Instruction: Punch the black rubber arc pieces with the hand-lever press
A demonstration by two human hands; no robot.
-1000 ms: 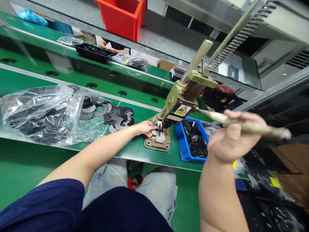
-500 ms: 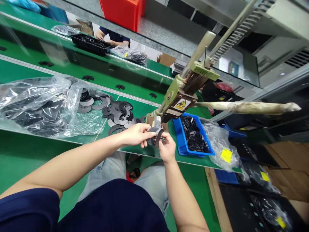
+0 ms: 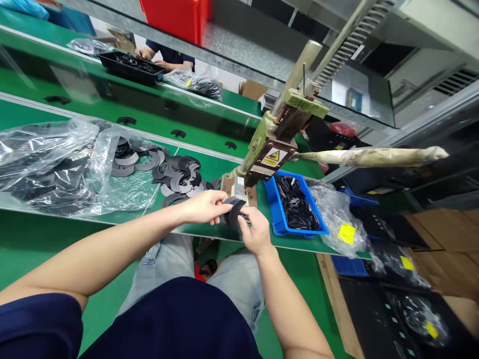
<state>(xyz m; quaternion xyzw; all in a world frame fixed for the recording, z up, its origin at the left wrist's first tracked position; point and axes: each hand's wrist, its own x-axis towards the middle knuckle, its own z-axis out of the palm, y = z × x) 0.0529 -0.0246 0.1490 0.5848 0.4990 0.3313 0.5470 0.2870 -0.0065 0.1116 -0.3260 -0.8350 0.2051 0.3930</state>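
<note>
My left hand (image 3: 209, 205) is closed, its thumb and fingers pinching a grey curved piece (image 3: 226, 215). A black curved piece (image 3: 235, 213) overlaps it on the right, gripped by my right hand (image 3: 256, 228) with the thumb and bent fingers. Both hands meet over the front edge of the bench, just before the base of a green hand press (image 3: 270, 144) with a wrapped lever. How the two pieces touch is partly hidden by my fingers. Left of the press lies a pile of grey curved pieces (image 3: 179, 174).
A blue bin (image 3: 275, 209) of small black parts stands right of the press, beside a plastic bag (image 3: 339, 219). A large clear bag (image 3: 56, 169) of pieces lies left. Several black parts lie on the green strip behind. A co-worker's hands (image 3: 144, 54) are near a black tray (image 3: 130, 67).
My right hand has turned the black curved piece from nearly edge-on to more face-on and brought it against the grey one. The whole view has shifted slightly.
</note>
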